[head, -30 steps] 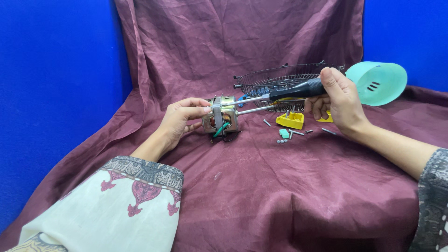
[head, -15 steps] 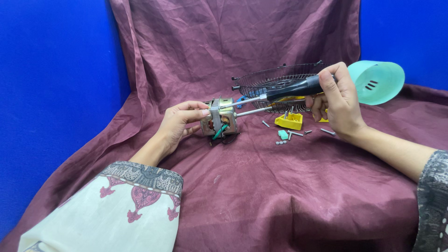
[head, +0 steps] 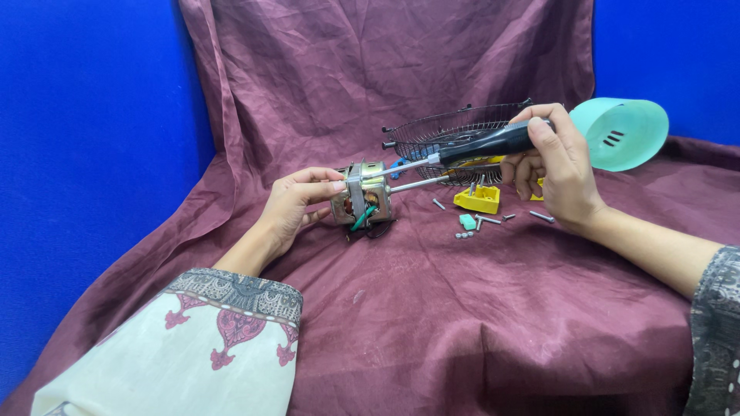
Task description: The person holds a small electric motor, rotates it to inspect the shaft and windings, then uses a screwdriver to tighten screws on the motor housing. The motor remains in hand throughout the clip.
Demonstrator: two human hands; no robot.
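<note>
The small motor is pinched by the left hand; the screwdriver is gripped by the right hand (a slip off the screw is risked if tilted).

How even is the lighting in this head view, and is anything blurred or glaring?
Head view: soft, even light; faint shadows under the motor; the left hand, right hand and screwdriver look sharp; no glare shows.
</note>
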